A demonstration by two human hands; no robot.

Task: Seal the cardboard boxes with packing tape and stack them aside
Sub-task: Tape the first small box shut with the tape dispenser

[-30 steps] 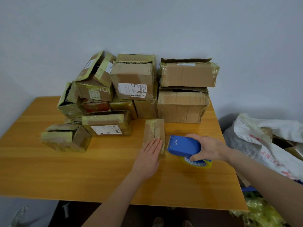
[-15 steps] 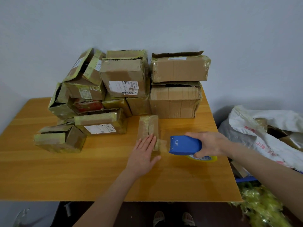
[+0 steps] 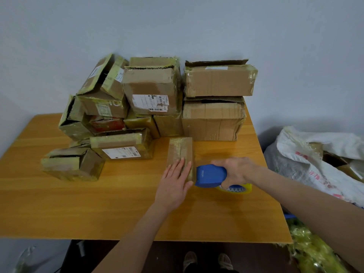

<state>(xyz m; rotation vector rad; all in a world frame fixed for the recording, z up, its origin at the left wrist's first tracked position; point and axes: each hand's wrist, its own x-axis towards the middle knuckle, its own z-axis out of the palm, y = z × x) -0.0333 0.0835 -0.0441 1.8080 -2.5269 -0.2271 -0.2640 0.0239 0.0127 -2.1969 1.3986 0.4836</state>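
Box point(image 3: 180, 150) in the middle of the desk point(image 3: 78, 203): small, narrow, lying lengthwise away from you, with a strip of yellowish tape down its top. Your left hand point(image 3: 174, 184) lies flat on its near end, fingers point(image 3: 177, 167) straight and close together, pressing down, thumb out by the near right corner.

Your right hand point(image 3: 235, 170) is wrapped round the blue tape dispenser point(image 3: 208, 175), its fingers curled over the back of it. The dispenser's front edge sits right at the box's near right side, touching or a hair off, I can't tell which. The yellow tape roll point(image 3: 239, 189) peeks out under your palm, low over the desk.

Behind the box, the pile stands against the wall. On the right, two big cartons, the upper one point(image 3: 220, 80) resting on the lower one point(image 3: 212, 121), flaps a little raised. In the middle, a labelled carton point(image 3: 149, 91) sits on smaller ones. To the left, a tilted carton point(image 3: 100, 89) with its flaps open. In front of those, a flat parcel point(image 3: 122, 144) with a white label, and nearest you on the left, a lone carton point(image 3: 72, 164) on its side.

Off the desk's right edge, a white sack point(image 3: 315, 154) with cardboard showing in its mouth. Your shoes point(image 3: 190, 261) show below the near edge.
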